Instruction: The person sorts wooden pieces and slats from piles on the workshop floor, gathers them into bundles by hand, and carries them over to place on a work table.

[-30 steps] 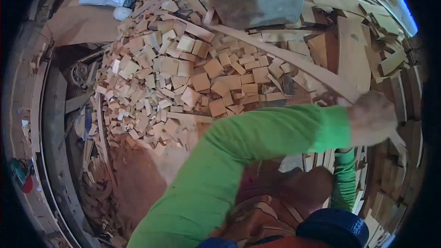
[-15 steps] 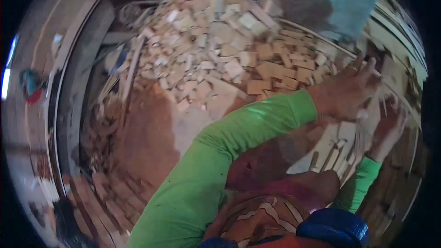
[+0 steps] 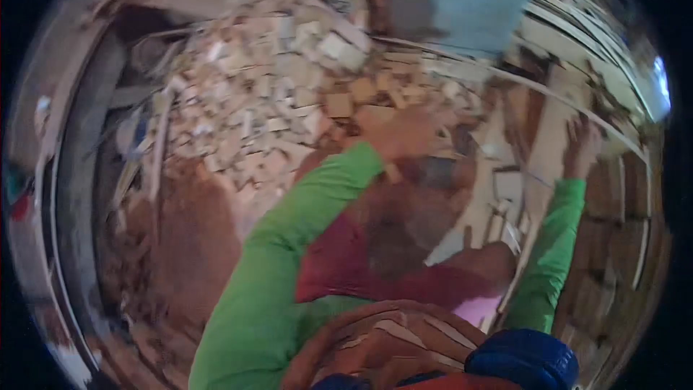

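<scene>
My left hand (image 3: 408, 130), smeared by motion, is over the near right edge of a heap of small wooden blocks (image 3: 271, 94). Its fingers are too blurred to read, and I cannot make out anything in them. Farther right, my right hand (image 3: 582, 143) reaches forward with fingers apart, against or just over a long pale board (image 3: 545, 137). Whether it presses on the board is unclear. Both arms wear green sleeves.
A bluish panel (image 3: 462, 7) lies at the top, with a round shadow on it. Long strips (image 3: 588, 43) are stacked at upper right. A thin lath (image 3: 520, 79) crosses toward the right. Dark planks (image 3: 606, 224) lie at right, a timber beam (image 3: 83, 166) at left.
My hands were close together at the right and have moved apart. The left swung left to the block heap; the right stayed at the right, reaching farther forward. The view shifted right.
</scene>
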